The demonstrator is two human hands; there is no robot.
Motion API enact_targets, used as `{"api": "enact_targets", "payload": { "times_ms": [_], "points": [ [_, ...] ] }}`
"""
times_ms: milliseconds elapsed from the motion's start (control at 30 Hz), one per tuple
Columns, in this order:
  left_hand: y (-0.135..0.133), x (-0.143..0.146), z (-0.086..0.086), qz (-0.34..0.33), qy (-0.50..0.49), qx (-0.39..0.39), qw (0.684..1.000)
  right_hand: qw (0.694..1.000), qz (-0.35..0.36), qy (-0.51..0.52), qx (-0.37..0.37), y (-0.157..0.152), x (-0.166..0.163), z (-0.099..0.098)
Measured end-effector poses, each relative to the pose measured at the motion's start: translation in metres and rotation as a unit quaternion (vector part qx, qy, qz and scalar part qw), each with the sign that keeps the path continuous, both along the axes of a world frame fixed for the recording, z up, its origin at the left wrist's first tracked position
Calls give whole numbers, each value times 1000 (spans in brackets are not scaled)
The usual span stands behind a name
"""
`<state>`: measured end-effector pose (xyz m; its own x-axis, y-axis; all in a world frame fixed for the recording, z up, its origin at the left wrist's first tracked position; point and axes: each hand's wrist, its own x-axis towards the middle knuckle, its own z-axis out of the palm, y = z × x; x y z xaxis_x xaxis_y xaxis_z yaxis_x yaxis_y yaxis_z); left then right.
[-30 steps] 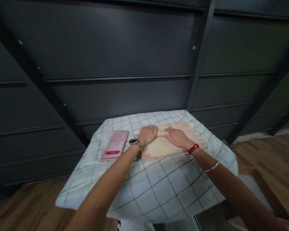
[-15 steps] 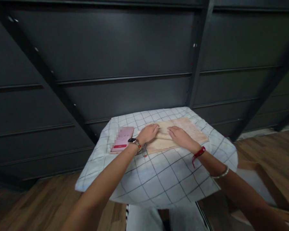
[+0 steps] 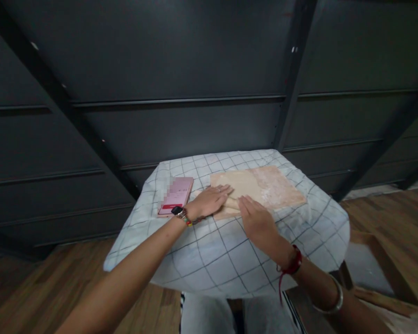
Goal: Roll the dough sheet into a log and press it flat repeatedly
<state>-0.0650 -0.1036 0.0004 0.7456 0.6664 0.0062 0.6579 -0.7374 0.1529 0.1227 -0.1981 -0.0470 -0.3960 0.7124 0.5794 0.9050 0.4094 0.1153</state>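
A flat sheet of pale dough (image 3: 261,185) lies on a floured board on a checked cloth (image 3: 212,250) that covers a small table. A wooden rolling pin (image 3: 232,203) lies across the sheet's near edge, mostly hidden under my hands. My left hand (image 3: 209,200) rests flat on its left part, fingers stretched out. My right hand (image 3: 256,219) presses flat on its right part, fingers extended. A watch and beads are on my left wrist; a red thread and a bangle are on my right.
A pink phone (image 3: 176,195) lies on the cloth left of the dough. A dark panelled wall (image 3: 181,83) with slanted metal beams stands close behind the table. Wooden floor (image 3: 393,213) lies around it.
Both hands have drawn back toward me with the rolling pin, from the middle of the dough to its near edge. More of the flattened sheet shows beyond them.
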Motion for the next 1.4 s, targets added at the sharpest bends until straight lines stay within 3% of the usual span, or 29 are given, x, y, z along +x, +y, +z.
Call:
{"api": "enact_targets", "payload": {
  "times_ms": [133,233,400,600,667,800,1000,1167,1233,1400],
  "points": [
    [13,21,-1,50,-1,34,998,998,-41,5,-43,16,13,11],
    [13,22,-5,77,-5,58,995,995,-79,14,-54,15,15,5],
    [1,2,-11,12,-44,46,998,999,-27,5,39,-1,10,-17],
    [20,25,-8,69,-25,58,996,996,-84,-3,-40,10,23,7],
    [13,20,-9,60,-23,54,996,995,-98,-1,-13,2,16,3],
    [-5,4,-9,13,-38,52,998,998,-55,-2,41,-16,3,-9],
    [16,35,-5,72,6,45,996,993,-80,-15,-84,4,22,17],
    [-11,8,-9,15,-33,57,998,997,-77,-21,-3,-20,2,1],
    [-17,2,-10,6,-49,64,997,997,-70,-25,-7,-24,0,-1],
    [4,28,-7,56,-48,62,995,994,-65,-26,-80,6,26,22]
  ]
}}
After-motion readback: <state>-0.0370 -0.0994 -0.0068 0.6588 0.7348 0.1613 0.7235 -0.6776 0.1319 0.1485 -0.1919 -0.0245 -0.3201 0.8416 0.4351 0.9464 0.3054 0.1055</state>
